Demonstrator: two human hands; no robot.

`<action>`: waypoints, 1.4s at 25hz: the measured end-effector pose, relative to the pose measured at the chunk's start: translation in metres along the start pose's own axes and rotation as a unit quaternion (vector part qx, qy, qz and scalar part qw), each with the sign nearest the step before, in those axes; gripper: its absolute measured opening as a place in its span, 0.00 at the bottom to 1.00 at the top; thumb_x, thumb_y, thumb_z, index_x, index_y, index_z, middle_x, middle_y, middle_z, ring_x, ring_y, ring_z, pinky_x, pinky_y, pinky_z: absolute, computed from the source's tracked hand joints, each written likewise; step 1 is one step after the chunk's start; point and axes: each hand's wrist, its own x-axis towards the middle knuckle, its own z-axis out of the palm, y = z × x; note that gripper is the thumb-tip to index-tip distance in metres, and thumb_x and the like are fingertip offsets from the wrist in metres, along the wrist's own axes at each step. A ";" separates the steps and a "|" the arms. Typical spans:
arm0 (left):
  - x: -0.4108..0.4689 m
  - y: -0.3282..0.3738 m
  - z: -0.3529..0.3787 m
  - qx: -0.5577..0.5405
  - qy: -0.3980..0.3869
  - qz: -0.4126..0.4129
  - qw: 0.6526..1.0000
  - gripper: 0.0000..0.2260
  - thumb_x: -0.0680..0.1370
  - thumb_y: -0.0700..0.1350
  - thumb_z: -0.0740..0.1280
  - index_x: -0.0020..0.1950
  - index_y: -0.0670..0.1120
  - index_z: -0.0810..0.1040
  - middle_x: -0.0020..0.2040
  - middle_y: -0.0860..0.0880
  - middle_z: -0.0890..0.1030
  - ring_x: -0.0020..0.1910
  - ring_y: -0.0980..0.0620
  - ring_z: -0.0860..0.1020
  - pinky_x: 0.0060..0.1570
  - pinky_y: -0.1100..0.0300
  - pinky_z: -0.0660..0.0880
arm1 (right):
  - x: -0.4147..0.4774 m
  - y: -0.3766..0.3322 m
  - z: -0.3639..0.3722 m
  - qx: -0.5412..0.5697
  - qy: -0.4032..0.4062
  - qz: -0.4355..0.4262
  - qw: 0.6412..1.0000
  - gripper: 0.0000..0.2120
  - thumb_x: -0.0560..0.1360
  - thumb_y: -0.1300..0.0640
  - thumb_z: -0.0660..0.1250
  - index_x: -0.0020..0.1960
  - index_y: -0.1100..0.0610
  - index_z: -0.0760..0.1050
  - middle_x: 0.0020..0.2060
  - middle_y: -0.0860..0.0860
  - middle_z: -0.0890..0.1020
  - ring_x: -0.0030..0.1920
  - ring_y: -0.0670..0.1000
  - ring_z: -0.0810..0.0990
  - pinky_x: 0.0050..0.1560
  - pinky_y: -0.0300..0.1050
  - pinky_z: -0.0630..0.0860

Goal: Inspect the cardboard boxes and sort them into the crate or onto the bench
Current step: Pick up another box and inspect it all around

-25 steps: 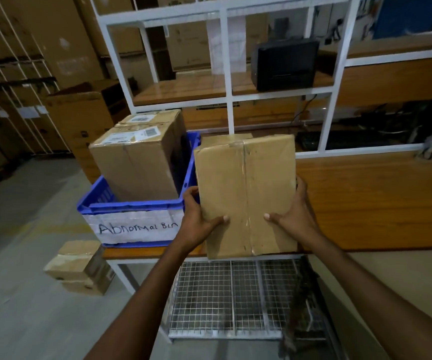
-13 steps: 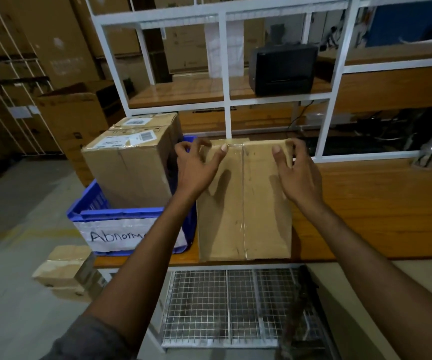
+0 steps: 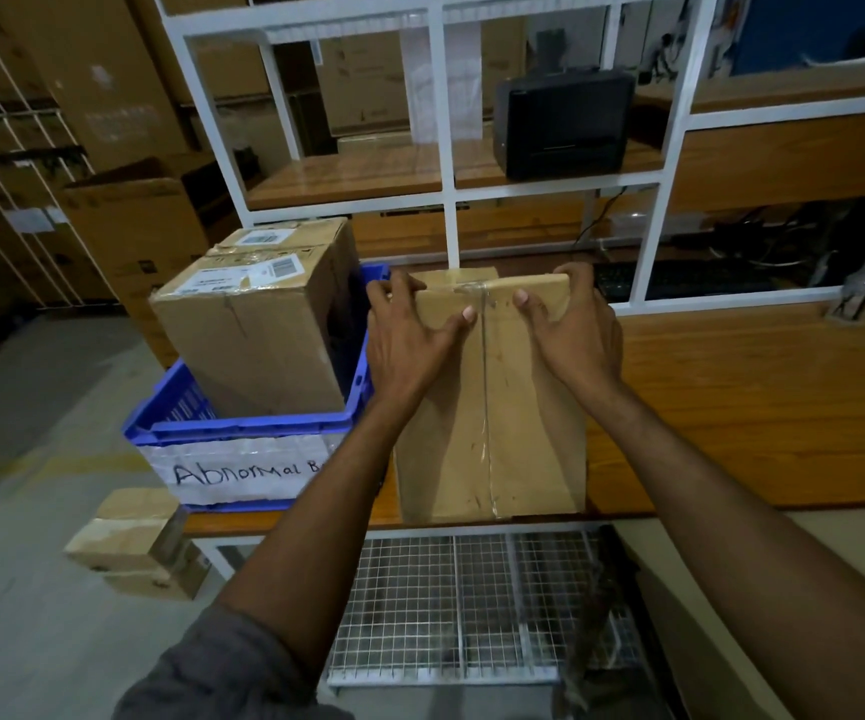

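A taped cardboard box (image 3: 492,433) stands upright on the wooden bench (image 3: 742,407), right beside the blue crate (image 3: 243,433). My left hand (image 3: 409,340) grips its top left corner, fingers curled over the far edge and thumb on the front face. My right hand (image 3: 570,330) grips the top right corner the same way. Two labelled cardboard boxes (image 3: 258,324) sit in the crate, which carries a white label reading "Abnormal B…".
A white metal shelf frame (image 3: 448,200) rises behind the bench, with a black device (image 3: 562,124) on its shelf. Small cardboard boxes (image 3: 134,548) lie on the floor at left. A wire mesh shelf (image 3: 461,610) sits below the bench. Large cartons (image 3: 134,231) stand behind the crate.
Both hands went from the box's lower sides up to its top corners. The box was set upright on the bench beside the crate and stays there.
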 end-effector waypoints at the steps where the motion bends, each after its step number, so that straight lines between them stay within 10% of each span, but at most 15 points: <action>1: 0.001 -0.003 -0.001 -0.014 -0.012 0.001 1.000 0.33 0.73 0.63 0.77 0.68 0.48 0.69 0.67 0.45 0.67 0.62 0.49 0.73 0.52 0.58 0.74 | 0.001 0.003 -0.001 0.008 -0.022 0.006 1.000 0.31 0.78 0.35 0.67 0.74 0.46 0.61 0.64 0.54 0.77 0.59 0.56 0.79 0.48 0.46 0.72; 4: -0.010 -0.019 -0.005 -0.055 -0.059 0.003 0.997 0.38 0.72 0.61 0.78 0.75 0.52 0.65 0.75 0.45 0.61 0.65 0.52 0.68 0.52 0.67 0.67 | -0.012 0.009 0.000 0.018 -0.059 0.012 0.998 0.42 0.76 0.37 0.71 0.80 0.40 0.49 0.72 0.54 0.72 0.65 0.57 0.76 0.54 0.52 0.76; 11: -0.024 -0.031 -0.006 -0.102 -0.070 -0.072 0.990 0.54 0.72 0.59 0.79 0.84 0.51 0.45 0.80 0.42 0.65 0.74 0.43 0.70 0.67 0.51 0.66 | -0.025 0.018 0.004 0.077 -0.070 0.082 0.991 0.56 0.72 0.42 0.78 0.83 0.47 0.40 0.73 0.57 0.72 0.67 0.59 0.76 0.56 0.49 0.72; 15: -0.047 -0.041 -0.001 -0.103 -0.070 -0.113 0.986 0.52 0.69 0.65 0.74 0.84 0.49 0.53 0.78 0.44 0.69 0.73 0.43 0.71 0.65 0.49 0.70 | -0.048 0.035 0.020 0.064 -0.049 0.110 0.991 0.44 0.71 0.41 0.78 0.76 0.52 0.58 0.67 0.53 0.76 0.65 0.57 0.77 0.55 0.49 0.74; 31: -0.106 -0.066 0.012 -0.071 -0.118 -0.211 0.968 0.40 0.71 0.59 0.80 0.73 0.48 0.60 0.72 0.45 0.75 0.68 0.40 0.77 0.64 0.45 0.76 | -0.095 0.064 0.020 0.040 -0.140 0.161 0.976 0.51 0.68 0.45 0.82 0.76 0.50 0.51 0.69 0.54 0.74 0.66 0.58 0.76 0.56 0.46 0.72; 35: -0.117 -0.074 0.002 -0.064 -0.204 -0.214 0.953 0.50 0.70 0.54 0.83 0.80 0.52 0.51 0.75 0.44 0.71 0.71 0.40 0.74 0.67 0.44 0.74 | -0.099 0.062 0.012 0.029 -0.205 0.179 0.962 0.58 0.65 0.51 0.85 0.76 0.48 0.44 0.70 0.53 0.71 0.68 0.57 0.74 0.58 0.49 0.72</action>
